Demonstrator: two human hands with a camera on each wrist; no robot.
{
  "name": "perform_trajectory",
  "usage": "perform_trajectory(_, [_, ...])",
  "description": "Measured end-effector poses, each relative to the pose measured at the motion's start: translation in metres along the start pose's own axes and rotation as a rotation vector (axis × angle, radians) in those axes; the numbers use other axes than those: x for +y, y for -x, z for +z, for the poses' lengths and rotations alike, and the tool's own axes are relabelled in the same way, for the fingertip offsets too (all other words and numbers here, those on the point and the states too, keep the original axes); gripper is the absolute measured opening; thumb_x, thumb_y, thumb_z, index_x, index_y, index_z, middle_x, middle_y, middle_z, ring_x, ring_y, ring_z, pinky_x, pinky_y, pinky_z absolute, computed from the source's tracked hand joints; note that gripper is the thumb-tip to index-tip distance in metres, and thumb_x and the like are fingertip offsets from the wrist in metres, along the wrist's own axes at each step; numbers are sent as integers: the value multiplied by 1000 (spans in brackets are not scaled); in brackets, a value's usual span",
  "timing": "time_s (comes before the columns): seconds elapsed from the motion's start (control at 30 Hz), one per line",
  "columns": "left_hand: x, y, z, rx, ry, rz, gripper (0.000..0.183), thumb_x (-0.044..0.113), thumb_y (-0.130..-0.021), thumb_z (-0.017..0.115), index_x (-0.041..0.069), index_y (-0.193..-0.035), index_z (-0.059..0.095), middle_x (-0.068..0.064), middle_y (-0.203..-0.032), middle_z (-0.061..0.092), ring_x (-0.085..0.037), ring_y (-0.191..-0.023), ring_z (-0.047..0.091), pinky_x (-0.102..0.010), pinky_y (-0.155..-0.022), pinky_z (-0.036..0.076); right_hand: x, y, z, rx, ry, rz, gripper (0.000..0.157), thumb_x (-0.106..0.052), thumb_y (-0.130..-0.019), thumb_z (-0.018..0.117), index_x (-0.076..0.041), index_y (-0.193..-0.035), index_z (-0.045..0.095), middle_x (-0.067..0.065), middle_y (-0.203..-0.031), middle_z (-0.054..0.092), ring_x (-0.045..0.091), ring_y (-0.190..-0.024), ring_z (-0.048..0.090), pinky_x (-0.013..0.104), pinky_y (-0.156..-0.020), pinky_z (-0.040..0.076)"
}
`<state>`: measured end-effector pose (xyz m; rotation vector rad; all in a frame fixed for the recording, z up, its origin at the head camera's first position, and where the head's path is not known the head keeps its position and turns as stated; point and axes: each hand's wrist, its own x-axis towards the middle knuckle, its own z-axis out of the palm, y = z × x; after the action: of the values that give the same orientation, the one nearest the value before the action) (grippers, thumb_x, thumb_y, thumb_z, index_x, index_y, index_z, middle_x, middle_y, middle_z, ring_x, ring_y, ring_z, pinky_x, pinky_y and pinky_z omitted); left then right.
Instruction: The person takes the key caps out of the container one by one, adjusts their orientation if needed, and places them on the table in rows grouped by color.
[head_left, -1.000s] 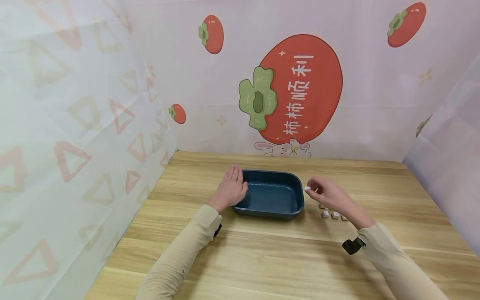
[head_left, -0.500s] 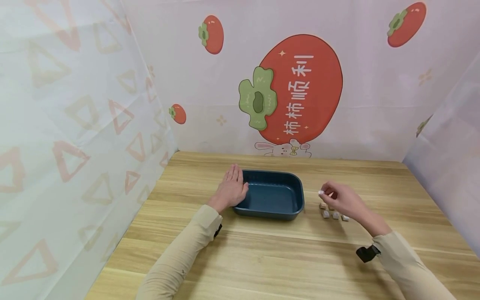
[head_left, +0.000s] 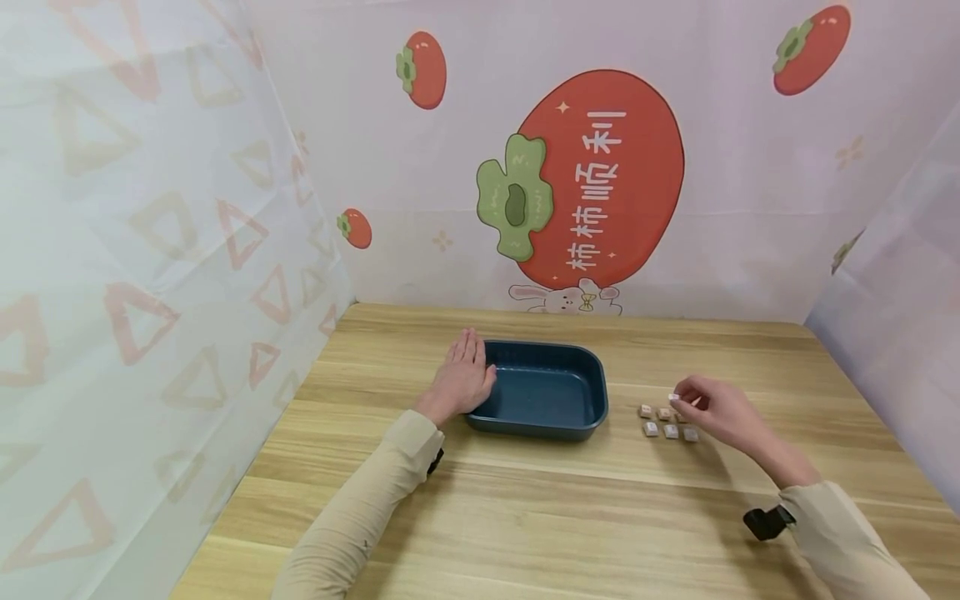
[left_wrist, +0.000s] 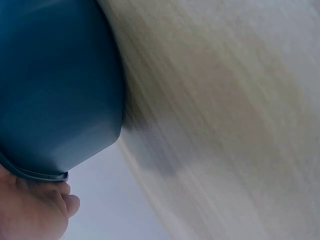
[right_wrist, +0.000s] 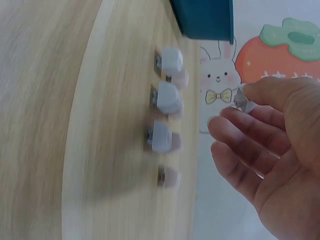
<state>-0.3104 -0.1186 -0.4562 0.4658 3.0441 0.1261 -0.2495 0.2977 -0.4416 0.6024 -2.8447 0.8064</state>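
Note:
A dark blue rectangular baking dish [head_left: 540, 400] stands on the wooden table. My left hand [head_left: 459, 382] rests on its left rim, fingers straight; the left wrist view has that hand [left_wrist: 35, 210] against the rim. To the dish's right, my right hand [head_left: 720, 410] pinches a small white keycap [head_left: 673, 397] between thumb and fingertips. It is held above the other keycaps [head_left: 671, 432], which lie in two short rows. The right wrist view has the pinched keycap [right_wrist: 242, 100] tilted, its hollow underside showing, and several keycaps [right_wrist: 169, 97] standing on the table.
The wooden table [head_left: 525, 517] runs up to a cloth backdrop [head_left: 420, 167] printed with red persimmons. A pale patterned cloth [head_left: 150, 275] stands along the left side, another cloth [head_left: 900, 275] along the right.
My right hand has moved right with the pinched keycap, from beside the dish's right rim to above the rows, uncovering more of them. The left hand and the dish have stayed put.

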Motion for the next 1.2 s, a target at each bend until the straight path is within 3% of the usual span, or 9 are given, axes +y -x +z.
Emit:
perform_trajectory(0.5, [1,1,1,0,-7,12,65,39,-106,20,-1,-156,8,-20,-165,2,-30,-154,-4,-44,-125,9,24,28,-5,-19,-14,63,11,-13,-90,70,-6,-98,69,0,-81,69,-6,-68,52,22,-58,46])
perform_trajectory(0.97, [-1,0,1,19,-13,16,64,37,-106,22,-3,-155,13,-21,-165,6,-32,-154,0,-44,-125,11,46,42,0,-11,24,43,10,-14,-87,72,-9,-96,71,-8,-71,65,-7,-61,48,21,-53,41])
perform_trajectory(1.2, [-2,-1,2,20,-11,16,64,37,-106,22,-4,-155,13,-21,-165,6,-32,-154,1,-44,-125,11,53,45,6,-21,43,46,12,-13,-87,72,-8,-98,72,-11,-63,56,-5,-55,44,21,-51,37])
